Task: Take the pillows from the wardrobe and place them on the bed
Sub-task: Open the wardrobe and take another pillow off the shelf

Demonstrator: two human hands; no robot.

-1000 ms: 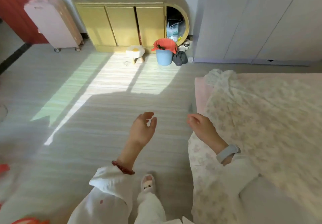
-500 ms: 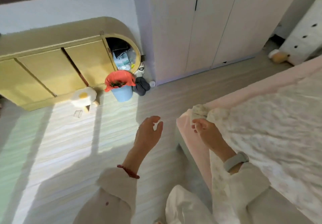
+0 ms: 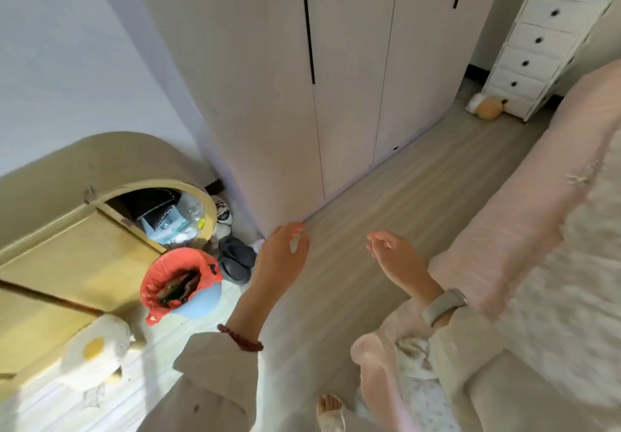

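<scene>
A tall white wardrobe (image 3: 336,78) with closed doors and thin black handles stands ahead. No pillow shows. The bed (image 3: 524,230) with a pink sheet and a pale floral cover runs along the right. My left hand (image 3: 282,257) hangs open over the wooden floor near the wardrobe's bottom corner, a red bead bracelet on the wrist. My right hand (image 3: 400,263) is open too, beside the bed's corner, with a grey band on the wrist. Both hands hold nothing.
A yellow low cabinet (image 3: 67,230) stands at left with an open rounded shelf. A blue bin with a red bag (image 3: 181,287), grey slippers (image 3: 235,260) and an egg-shaped stool (image 3: 97,351) sit before it. A white drawer chest (image 3: 537,52) and a plush toy (image 3: 487,107) are far right.
The view has swung right and up from the yellow cabinet toward the wardrobe, which is closer. Both open hands have moved away from the bed cover, out over the floor.
</scene>
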